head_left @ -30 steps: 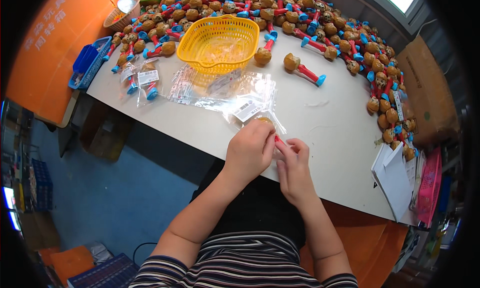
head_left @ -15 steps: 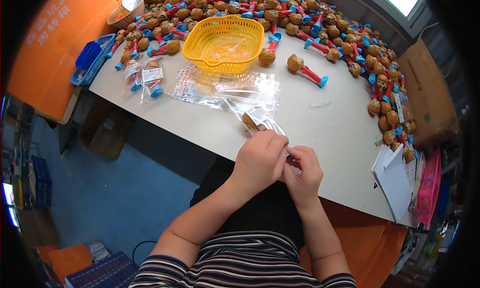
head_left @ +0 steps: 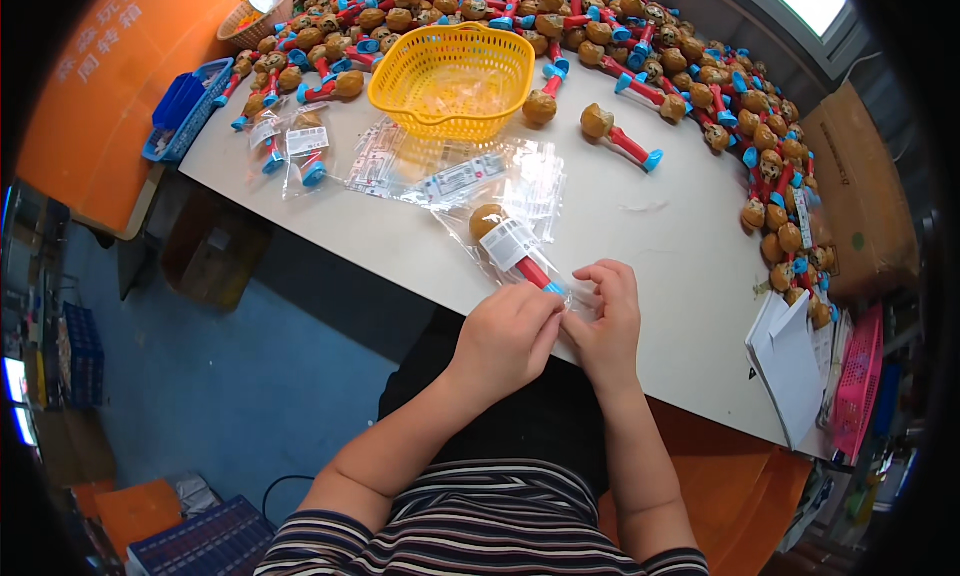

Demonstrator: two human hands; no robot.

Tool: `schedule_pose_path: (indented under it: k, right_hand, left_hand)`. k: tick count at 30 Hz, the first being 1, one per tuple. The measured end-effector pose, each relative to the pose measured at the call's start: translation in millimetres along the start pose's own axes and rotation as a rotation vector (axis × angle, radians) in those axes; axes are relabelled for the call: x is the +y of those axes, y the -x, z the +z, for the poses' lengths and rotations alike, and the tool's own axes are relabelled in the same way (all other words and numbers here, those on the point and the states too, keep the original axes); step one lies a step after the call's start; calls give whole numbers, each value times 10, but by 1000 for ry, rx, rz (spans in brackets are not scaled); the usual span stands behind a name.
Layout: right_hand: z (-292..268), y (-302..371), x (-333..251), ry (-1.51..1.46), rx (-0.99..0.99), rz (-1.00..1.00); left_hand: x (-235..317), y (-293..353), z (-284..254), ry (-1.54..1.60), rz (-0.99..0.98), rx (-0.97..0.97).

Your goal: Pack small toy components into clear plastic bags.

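Observation:
A toy [head_left: 490,220] with a round brown head, red handle and blue end lies inside a clear plastic bag [head_left: 462,228] at the near table edge. A white label [head_left: 508,243] with print shows over the toy. My left hand [head_left: 507,338] is closed in a pinch on the near end of the bag, next to the toy's blue end. Beside it, my right hand [head_left: 606,321] pinches the same end of the bag near its thumb, its upper fingers bent and raised. Flat clear bags [head_left: 400,171] lie just beyond the bagged toy.
A yellow basket [head_left: 450,126] with clear plastic inside stands beyond the flat bags. Two bagged toys [head_left: 305,148] lie to its left; one loose toy [head_left: 620,139] is to its right. Heaped toys [head_left: 700,86] line the far side. White papers [head_left: 785,361] lie at the right edge.
My hands have drawn slightly toward me and apart at the fingertips. The toy and its label, mostly covered by the hands before, now show in the bag.

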State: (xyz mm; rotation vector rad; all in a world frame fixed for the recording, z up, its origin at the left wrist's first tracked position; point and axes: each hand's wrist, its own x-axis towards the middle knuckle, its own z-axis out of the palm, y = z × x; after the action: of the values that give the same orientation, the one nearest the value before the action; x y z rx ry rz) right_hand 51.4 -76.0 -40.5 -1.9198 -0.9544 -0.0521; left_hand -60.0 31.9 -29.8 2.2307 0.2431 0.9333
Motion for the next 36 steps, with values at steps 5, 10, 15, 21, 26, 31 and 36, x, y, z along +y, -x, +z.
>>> schedule_pose_path:
  k: [5, 10, 15, 21, 26, 31, 36]
  right_hand:
    - [139, -38, -24, 100, -29, -107]
    - [85, -11, -155, 115, -103, -80]
    - [-175, 26, -304, 74, -197, 125]
    - [-233, 19, -233, -405, -356, 514]
    - [-237, 13, -338, -688, -393, 746]
    - [-196, 65, -304, -793, -375, 828]
    - [-169, 62, -292, -800, -364, 843]
  left_hand:
    - [12, 67, -63, -60, 35, -22]
    - [-37, 117, -144, -79, -2, -7]
    - [-95, 218, -283, -136, -103, 7]
    - [76, 159, -201, -126, 86, 82]
    - [73, 200, 24, -199, 13, 92]
    - [120, 251, 66, -218, -22, 66]
    - [72, 284, 54, -144, -14, 38]
